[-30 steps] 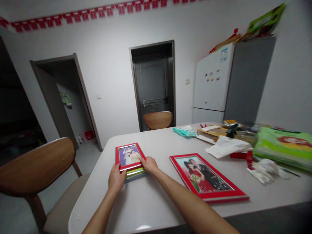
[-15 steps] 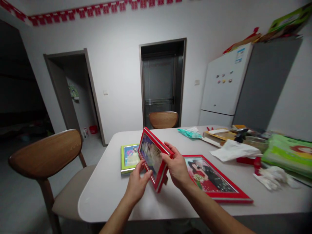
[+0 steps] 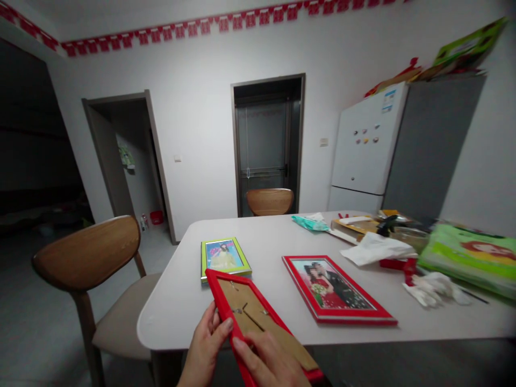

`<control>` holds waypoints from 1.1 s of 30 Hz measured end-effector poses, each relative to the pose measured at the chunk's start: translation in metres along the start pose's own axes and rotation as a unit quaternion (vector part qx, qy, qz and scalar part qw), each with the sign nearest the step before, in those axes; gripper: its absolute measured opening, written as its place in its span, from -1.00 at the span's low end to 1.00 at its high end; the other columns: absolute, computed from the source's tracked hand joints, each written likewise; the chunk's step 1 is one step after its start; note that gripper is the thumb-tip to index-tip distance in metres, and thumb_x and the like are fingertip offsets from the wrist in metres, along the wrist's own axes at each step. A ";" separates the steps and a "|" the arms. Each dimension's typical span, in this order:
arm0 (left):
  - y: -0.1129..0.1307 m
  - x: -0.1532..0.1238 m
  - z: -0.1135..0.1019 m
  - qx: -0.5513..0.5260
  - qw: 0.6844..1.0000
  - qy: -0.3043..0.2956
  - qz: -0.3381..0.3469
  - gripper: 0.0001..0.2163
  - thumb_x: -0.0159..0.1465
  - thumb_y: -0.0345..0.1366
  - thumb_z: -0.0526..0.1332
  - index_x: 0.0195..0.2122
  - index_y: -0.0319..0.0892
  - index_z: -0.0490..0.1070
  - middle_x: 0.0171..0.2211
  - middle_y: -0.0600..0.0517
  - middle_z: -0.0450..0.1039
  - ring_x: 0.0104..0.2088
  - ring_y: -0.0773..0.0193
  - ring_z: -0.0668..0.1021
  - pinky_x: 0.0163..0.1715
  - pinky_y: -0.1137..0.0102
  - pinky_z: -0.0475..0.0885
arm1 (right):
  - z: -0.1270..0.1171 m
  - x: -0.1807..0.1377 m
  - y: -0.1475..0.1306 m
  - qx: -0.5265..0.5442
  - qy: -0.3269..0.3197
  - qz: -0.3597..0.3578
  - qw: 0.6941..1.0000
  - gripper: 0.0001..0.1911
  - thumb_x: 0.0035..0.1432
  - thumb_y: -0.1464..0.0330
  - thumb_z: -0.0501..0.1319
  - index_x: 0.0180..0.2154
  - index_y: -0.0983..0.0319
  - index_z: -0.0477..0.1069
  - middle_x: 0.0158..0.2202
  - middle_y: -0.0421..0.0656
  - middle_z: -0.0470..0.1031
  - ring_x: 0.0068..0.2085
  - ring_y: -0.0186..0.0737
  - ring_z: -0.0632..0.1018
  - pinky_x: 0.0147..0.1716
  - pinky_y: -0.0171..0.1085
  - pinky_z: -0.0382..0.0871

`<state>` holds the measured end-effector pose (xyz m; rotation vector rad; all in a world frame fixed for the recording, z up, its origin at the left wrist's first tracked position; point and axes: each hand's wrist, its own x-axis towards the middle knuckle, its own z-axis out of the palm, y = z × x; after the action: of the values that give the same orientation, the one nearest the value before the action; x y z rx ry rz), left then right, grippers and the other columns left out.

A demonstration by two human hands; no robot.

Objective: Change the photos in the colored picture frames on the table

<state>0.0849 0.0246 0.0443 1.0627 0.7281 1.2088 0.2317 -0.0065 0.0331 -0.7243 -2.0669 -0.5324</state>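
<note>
Both my hands hold a small red picture frame (image 3: 258,322) turned face down, so its brown cardboard back and stand show. My left hand (image 3: 205,352) grips its left edge, thumb on the rim. My right hand (image 3: 268,365) rests on the lower part of the back, fingers closed over it. Just beyond it on the white table (image 3: 181,306) lies a small green frame (image 3: 223,258) with a photo, face up. To the right lies a larger red frame (image 3: 336,290) with a photo, also face up.
A wooden chair (image 3: 92,258) stands at the table's left and another chair (image 3: 269,200) at the far end. Papers, a teal packet (image 3: 310,221), white gloves (image 3: 433,285) and a green bag (image 3: 470,255) crowd the table's right side. A fridge (image 3: 371,145) stands behind.
I lifted the small red frame off the green one, drew it toward me and turned it over; its back now faces up. The green frame lies uncovered.
</note>
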 end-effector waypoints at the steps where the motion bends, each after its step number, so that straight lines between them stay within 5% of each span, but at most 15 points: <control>1: -0.005 0.001 -0.007 0.013 1.000 0.005 0.001 -0.39 0.01 -0.20 0.22 0.08 -0.20 0.05 -0.05 -0.12 0.34 -0.03 0.07 0.36 -0.04 0.24 0.25 | 0.007 -0.002 -0.003 -0.014 -0.017 0.000 1.000 -0.61 0.09 0.42 -0.01 0.00 0.26 0.17 -0.32 -0.06 0.43 -0.32 -0.27 0.44 -0.36 -0.35 0.36; 5: -0.022 0.012 -0.034 0.136 0.988 0.071 0.020 -0.36 -0.02 -0.22 0.20 0.08 -0.25 0.01 0.02 -0.13 0.25 0.02 0.12 0.30 -0.02 0.30 0.22 | 0.047 -0.019 -0.007 -0.061 -0.028 0.013 0.998 -0.72 0.12 0.42 -0.04 -0.11 0.19 0.26 -0.40 -0.12 0.43 -0.39 -0.31 0.44 -0.39 -0.37 0.35; 11: -0.031 0.018 -0.053 0.388 0.914 0.114 0.027 -0.44 -0.01 -0.29 0.12 0.05 -0.27 0.07 0.01 -0.08 0.27 -0.01 0.19 0.33 -0.02 0.37 0.18 | 0.105 -0.047 -0.016 -0.058 -0.064 0.040 0.995 -0.70 0.04 0.36 0.08 -0.12 0.18 0.28 -0.26 -0.07 0.43 -0.26 -0.19 0.43 -0.27 -0.24 0.33; 14: -0.031 0.018 -0.053 0.477 0.870 0.118 0.023 -0.46 0.00 -0.30 0.07 0.05 -0.32 0.07 0.02 -0.12 0.25 0.00 0.18 0.32 -0.01 0.36 0.16 | 0.098 -0.040 -0.020 -0.007 -0.134 0.069 0.989 -0.66 -0.04 0.33 0.15 -0.15 0.19 0.31 -0.23 -0.05 0.43 -0.26 -0.14 0.42 -0.27 -0.20 0.33; 18: -0.033 0.017 -0.051 0.556 0.822 0.123 0.023 -0.48 0.05 -0.32 0.00 0.07 -0.36 0.02 0.02 -0.17 0.24 0.05 0.17 0.25 0.03 0.31 0.08 | 0.050 -0.010 -0.001 0.182 -0.268 0.115 0.939 -0.61 -0.13 0.29 0.18 -0.16 0.19 0.33 -0.17 -0.11 0.39 -0.22 -0.22 0.40 -0.24 -0.31 0.32; 22: -0.029 0.015 -0.048 0.567 0.816 0.113 0.005 -0.45 0.05 -0.32 0.02 0.09 -0.31 -0.03 0.03 -0.14 0.22 0.05 0.15 0.24 0.04 0.27 0.04 | 0.018 0.007 0.047 0.109 -0.274 0.275 0.915 -0.71 -0.05 0.46 0.05 -0.24 0.26 0.39 -0.16 -0.04 0.35 -0.15 -0.22 0.35 -0.16 -0.30 0.22; 26: -0.022 0.011 -0.043 0.561 0.822 0.098 -0.004 -0.44 0.03 -0.33 0.03 0.09 -0.30 -0.02 0.03 -0.15 0.21 0.06 0.14 0.22 0.04 0.26 0.01 | 0.028 0.002 0.081 0.042 -0.317 0.335 0.886 -0.81 -0.09 0.49 0.05 -0.45 0.29 0.43 -0.33 -0.06 0.36 -0.28 -0.25 0.38 -0.28 -0.36 0.22; 33: -0.024 0.011 -0.042 0.558 0.822 0.111 0.008 -0.44 0.03 -0.35 0.02 0.09 -0.34 -0.01 0.07 -0.17 0.16 0.08 0.14 0.20 0.04 0.27 0.01 | 0.046 -0.007 0.084 0.006 -0.304 0.346 0.888 -0.77 0.03 0.40 0.01 -0.43 0.24 0.44 -0.35 -0.10 0.31 -0.36 -0.31 0.36 -0.39 -0.39 0.16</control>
<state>0.0588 0.0457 0.0077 1.8793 1.7223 0.8659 0.2638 0.0808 0.0112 -1.6904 -2.1365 0.1447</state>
